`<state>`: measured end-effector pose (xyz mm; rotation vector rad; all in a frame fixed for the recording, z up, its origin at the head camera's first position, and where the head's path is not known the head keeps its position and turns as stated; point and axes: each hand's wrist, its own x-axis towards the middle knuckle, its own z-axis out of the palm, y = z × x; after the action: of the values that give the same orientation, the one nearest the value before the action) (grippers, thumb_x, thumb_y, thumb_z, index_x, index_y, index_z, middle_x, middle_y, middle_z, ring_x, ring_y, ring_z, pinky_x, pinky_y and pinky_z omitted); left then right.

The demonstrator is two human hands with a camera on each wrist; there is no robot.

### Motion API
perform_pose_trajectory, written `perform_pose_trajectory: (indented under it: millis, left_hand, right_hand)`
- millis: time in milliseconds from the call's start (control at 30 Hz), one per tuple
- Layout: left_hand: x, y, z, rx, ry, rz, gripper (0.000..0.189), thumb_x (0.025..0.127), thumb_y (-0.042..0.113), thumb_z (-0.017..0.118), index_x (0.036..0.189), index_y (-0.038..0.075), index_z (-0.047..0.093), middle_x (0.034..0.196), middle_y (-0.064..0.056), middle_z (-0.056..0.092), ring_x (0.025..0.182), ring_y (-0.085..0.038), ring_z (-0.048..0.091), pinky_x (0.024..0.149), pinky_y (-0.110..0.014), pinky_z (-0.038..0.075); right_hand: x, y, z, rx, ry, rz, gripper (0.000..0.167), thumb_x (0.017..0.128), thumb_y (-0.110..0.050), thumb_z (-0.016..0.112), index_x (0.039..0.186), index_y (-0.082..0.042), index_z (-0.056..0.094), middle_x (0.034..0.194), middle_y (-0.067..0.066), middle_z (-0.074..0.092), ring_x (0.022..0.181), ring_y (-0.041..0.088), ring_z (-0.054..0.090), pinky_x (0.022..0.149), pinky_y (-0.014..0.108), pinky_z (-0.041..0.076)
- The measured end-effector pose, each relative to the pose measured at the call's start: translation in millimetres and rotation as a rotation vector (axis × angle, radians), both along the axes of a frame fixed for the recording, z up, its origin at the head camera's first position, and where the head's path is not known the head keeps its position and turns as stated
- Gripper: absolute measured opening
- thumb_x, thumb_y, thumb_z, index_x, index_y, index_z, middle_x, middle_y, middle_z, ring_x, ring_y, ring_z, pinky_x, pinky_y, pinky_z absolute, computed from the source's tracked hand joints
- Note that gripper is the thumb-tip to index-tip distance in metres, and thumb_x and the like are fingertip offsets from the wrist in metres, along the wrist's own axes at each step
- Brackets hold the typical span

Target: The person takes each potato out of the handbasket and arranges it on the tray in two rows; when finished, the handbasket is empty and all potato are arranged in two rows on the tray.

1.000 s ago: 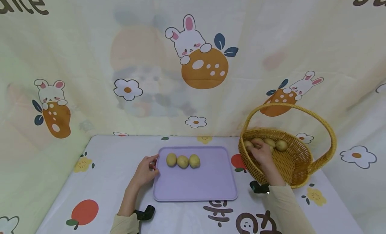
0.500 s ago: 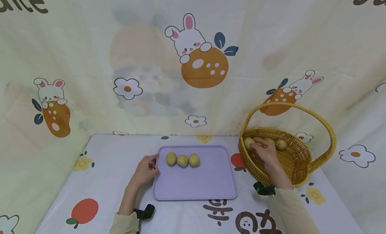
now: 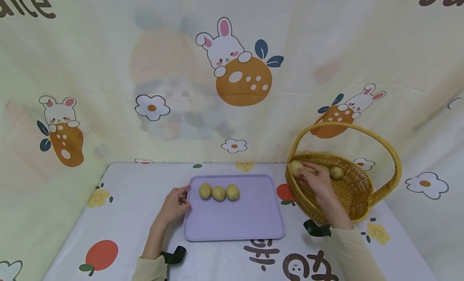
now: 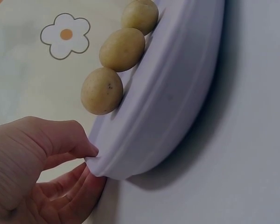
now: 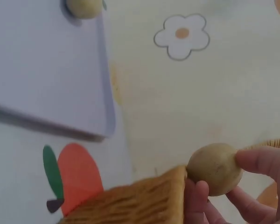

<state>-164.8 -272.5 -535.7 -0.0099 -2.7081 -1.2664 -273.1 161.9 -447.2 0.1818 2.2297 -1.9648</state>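
Observation:
In the head view my left hand is at the left edge of a lavender tray. The left wrist view shows its thumb and fingers pinching the tray's rim. Three potatoes lie in a row near the tray's far side. Over at the right, my right hand reaches into a wicker basket. A potato is held between its thumb and fingers, just by the basket's rim in the right wrist view. Other potatoes lie inside, partly hidden by the hand.
A tall arched handle rises over the basket. The table has a white printed cloth, and a printed curtain hangs right behind it. Between tray and basket runs a narrow strip of cloth.
My right hand has shifted slightly right within the basket. A potato now shows more fully at its fingertips, near the basket's left rim. The left hand and tray stay put.

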Motion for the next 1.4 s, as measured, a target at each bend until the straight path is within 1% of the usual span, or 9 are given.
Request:
perform_pose_trajectory:
  millis: [200,367,433,533,633,800,1100,1200,1400]
  left_hand:
    - [-0.9,-0.5,-2.9,0.012,0.018,-0.003,0.059,0.074,-0.006,0.066,0.132,-0.009,0.056,0.102,-0.019,0.057,0.081,-0.024,0.06,0.073,-0.032,0.049]
    - [1.5,-2.1,-4.5,0.029,0.143,-0.054,0.057,0.071,-0.003,0.064,0.128,-0.012,0.057,0.096,-0.02,0.056,0.075,-0.02,0.059,0.068,-0.029,0.048]
    - [1.8,-2.5,-4.6,0.034,0.165,-0.064,0.058,0.071,-0.002,0.063,0.127,-0.013,0.057,0.095,-0.019,0.056,0.074,-0.019,0.059,0.067,-0.029,0.048]
    - [0.7,-2.4,-4.3,0.032,0.133,-0.047,0.057,0.071,-0.003,0.064,0.127,-0.012,0.058,0.096,-0.02,0.057,0.075,-0.02,0.06,0.068,-0.03,0.048]
    - [-1.0,-2.2,-4.2,0.023,0.067,-0.015,0.058,0.072,-0.006,0.066,0.129,-0.011,0.057,0.099,-0.02,0.058,0.078,-0.023,0.061,0.071,-0.032,0.049]
    - [-2.0,-1.7,-4.0,-0.006,0.007,0.006,0.06,0.073,-0.007,0.068,0.132,-0.008,0.057,0.101,-0.017,0.058,0.08,-0.021,0.06,0.072,-0.031,0.048]
    - [-3.9,-2.1,-5.7,-0.012,0.008,0.008,0.06,0.073,-0.007,0.066,0.132,-0.009,0.056,0.1,-0.017,0.058,0.08,-0.021,0.06,0.074,-0.032,0.047]
    - [-4.1,-2.1,-6.1,-0.014,0.003,0.009,0.059,0.074,-0.006,0.066,0.132,-0.008,0.056,0.099,-0.016,0.057,0.08,-0.021,0.059,0.073,-0.032,0.047]
    - [-4.6,-1.9,-5.8,-0.011,0.016,0.009,0.059,0.073,-0.006,0.066,0.131,-0.009,0.057,0.098,-0.016,0.057,0.079,-0.019,0.059,0.074,-0.032,0.046]
  right_hand:
    - [0.3,-11.6,6.3,0.05,0.041,0.036,0.057,0.096,-0.022,0.062,0.146,0.0,0.044,0.087,-0.013,0.066,0.081,0.003,0.064,0.076,0.023,0.054]
    - [1.9,-23.0,11.7,0.069,0.052,0.053,0.056,0.095,-0.022,0.063,0.144,-0.001,0.046,0.085,-0.012,0.066,0.079,0.006,0.063,0.073,0.023,0.052]
    - [2.4,-28.8,11.9,0.057,0.067,0.067,0.055,0.095,-0.02,0.062,0.144,0.001,0.046,0.083,-0.011,0.066,0.076,0.006,0.062,0.071,0.022,0.052]
    - [3.2,-38.6,9.1,0.032,0.09,0.089,0.052,0.096,-0.016,0.061,0.142,0.004,0.046,0.081,-0.009,0.066,0.073,0.004,0.062,0.069,0.022,0.052]
    - [3.2,-48.6,3.2,0.021,0.094,0.102,0.049,0.095,-0.014,0.061,0.139,0.004,0.049,0.082,-0.006,0.066,0.073,0.003,0.063,0.068,0.022,0.053]
    - [3.8,-63.6,-6.5,0.04,0.062,0.103,0.046,0.094,-0.015,0.064,0.135,0.002,0.054,0.089,0.0,0.069,0.079,0.009,0.067,0.072,0.027,0.054]
    - [7.7,-88.2,-22.6,0.065,0.028,0.111,0.044,0.092,-0.014,0.065,0.133,0.0,0.058,0.095,0.008,0.071,0.078,0.013,0.066,0.075,0.032,0.054]
    - [8.3,-94.6,-30.2,0.068,0.028,0.115,0.043,0.092,-0.014,0.066,0.131,0.002,0.059,0.095,0.01,0.072,0.079,0.016,0.067,0.073,0.033,0.054]
    - [10.2,-107.2,-46.4,0.094,0.056,0.13,0.039,0.091,-0.01,0.066,0.126,0.006,0.06,0.083,0.009,0.072,0.07,0.015,0.065,0.064,0.026,0.05]
